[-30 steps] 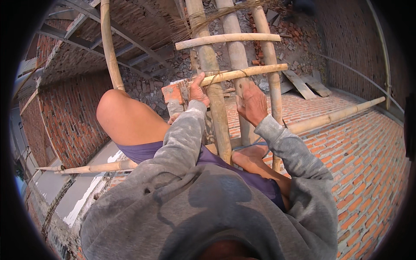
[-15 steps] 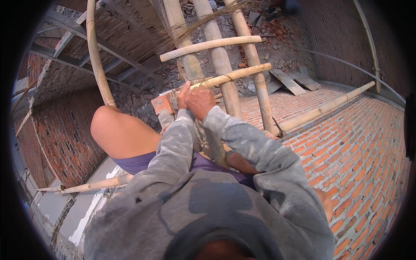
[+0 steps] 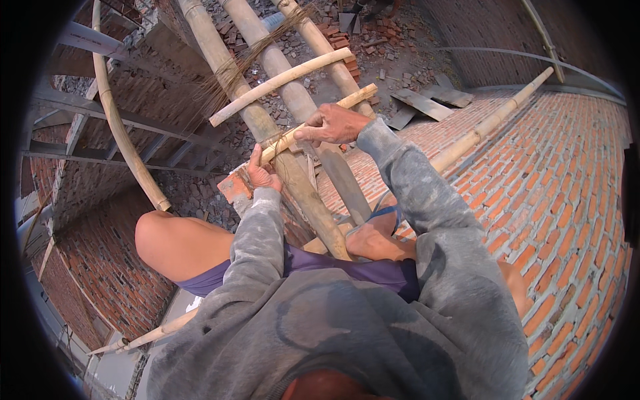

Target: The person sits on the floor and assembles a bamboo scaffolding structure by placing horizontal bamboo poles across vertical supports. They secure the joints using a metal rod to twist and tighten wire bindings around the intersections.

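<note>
Fingers [image 3: 313, 128] of right hand [image 3: 333, 125] pinched on thin fibre tie at bamboo crosspiece [image 3: 313, 127], left hand [image 3: 262, 175] clasped round same crosspiece's lower end, beside upright bamboo pole [image 3: 300, 190], above brick wall top [image 3: 567, 173].

The pale yellow bamboo crossbar [image 3: 313, 127] looks smooth and a little shiny, and the thick upright bamboo pole [image 3: 267, 140] below it is more dull and dusty. The thin brown fibre lashing [image 3: 233, 70] around the poles looks dry, rough and stringy. The orange-red brick wall top [image 3: 547, 173] is matt and coarse, with grey mortar lines. The grey cloth sweater sleeve [image 3: 427, 193] is soft, matt and stained with dust.
</note>
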`<state>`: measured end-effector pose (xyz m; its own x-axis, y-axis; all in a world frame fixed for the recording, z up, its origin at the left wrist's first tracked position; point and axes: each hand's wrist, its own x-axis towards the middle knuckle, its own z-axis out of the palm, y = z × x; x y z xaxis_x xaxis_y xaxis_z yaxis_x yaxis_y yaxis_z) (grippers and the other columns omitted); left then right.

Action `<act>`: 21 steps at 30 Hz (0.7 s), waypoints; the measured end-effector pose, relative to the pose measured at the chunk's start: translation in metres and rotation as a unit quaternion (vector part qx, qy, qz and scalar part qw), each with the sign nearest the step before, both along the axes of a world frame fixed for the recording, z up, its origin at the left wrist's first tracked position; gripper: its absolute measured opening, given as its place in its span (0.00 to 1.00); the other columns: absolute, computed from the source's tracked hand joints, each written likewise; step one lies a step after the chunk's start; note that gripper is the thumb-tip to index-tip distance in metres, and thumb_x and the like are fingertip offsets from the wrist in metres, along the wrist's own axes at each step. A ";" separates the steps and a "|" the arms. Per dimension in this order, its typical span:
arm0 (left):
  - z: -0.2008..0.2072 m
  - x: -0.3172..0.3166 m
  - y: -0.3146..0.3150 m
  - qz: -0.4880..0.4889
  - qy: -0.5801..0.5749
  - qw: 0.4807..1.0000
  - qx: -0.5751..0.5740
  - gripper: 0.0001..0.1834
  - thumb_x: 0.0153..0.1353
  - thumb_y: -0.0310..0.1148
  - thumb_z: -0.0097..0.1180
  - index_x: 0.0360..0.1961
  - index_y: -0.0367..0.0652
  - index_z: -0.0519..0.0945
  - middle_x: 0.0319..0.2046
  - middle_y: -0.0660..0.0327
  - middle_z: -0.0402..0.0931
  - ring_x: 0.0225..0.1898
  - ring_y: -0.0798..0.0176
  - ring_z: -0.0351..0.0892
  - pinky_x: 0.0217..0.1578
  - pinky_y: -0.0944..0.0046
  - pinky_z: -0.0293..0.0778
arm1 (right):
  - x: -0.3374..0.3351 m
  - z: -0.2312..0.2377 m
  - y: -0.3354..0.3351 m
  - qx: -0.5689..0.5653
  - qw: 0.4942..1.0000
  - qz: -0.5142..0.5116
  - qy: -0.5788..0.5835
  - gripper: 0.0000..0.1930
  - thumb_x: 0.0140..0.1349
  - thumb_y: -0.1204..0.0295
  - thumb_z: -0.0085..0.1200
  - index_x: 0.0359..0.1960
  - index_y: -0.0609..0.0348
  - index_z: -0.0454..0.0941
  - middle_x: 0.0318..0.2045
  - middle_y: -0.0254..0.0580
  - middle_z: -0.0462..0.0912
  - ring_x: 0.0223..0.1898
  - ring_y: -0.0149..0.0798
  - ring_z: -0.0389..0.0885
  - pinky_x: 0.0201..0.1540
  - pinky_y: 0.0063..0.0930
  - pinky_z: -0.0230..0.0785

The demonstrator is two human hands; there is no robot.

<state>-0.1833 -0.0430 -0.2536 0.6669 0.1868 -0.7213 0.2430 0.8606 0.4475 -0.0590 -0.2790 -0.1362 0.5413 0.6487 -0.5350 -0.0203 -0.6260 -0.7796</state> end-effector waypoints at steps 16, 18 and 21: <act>-0.016 -0.005 -0.004 0.066 0.048 0.997 -0.002 0.28 0.59 0.41 0.75 0.55 0.40 0.80 0.49 0.51 0.83 0.51 0.47 0.84 0.54 0.42 0.81 | -0.249 -0.080 -0.314 -0.344 0.848 -0.343 0.210 0.33 0.52 0.60 0.80 0.55 0.64 0.82 0.39 0.48 0.89 0.37 0.40 0.89 0.32 0.38 0.83; -0.019 -0.010 -0.002 0.061 0.031 0.998 -0.006 0.31 0.57 0.41 0.77 0.56 0.38 0.79 0.51 0.50 0.83 0.52 0.45 0.84 0.55 0.41 0.80 | -0.259 -0.092 -0.294 -0.341 0.839 -0.394 0.156 0.24 0.55 0.65 0.78 0.49 0.66 0.84 0.33 0.44 0.89 0.29 0.38 0.87 0.27 0.36 0.80; -0.024 -0.013 0.001 0.041 0.038 0.996 -0.069 0.32 0.57 0.42 0.77 0.58 0.37 0.79 0.53 0.48 0.82 0.54 0.43 0.83 0.58 0.41 0.78 | -0.263 -0.102 -0.284 -0.380 0.826 -0.406 0.088 0.16 0.57 0.68 0.76 0.41 0.67 0.87 0.27 0.44 0.88 0.23 0.36 0.85 0.25 0.35 0.77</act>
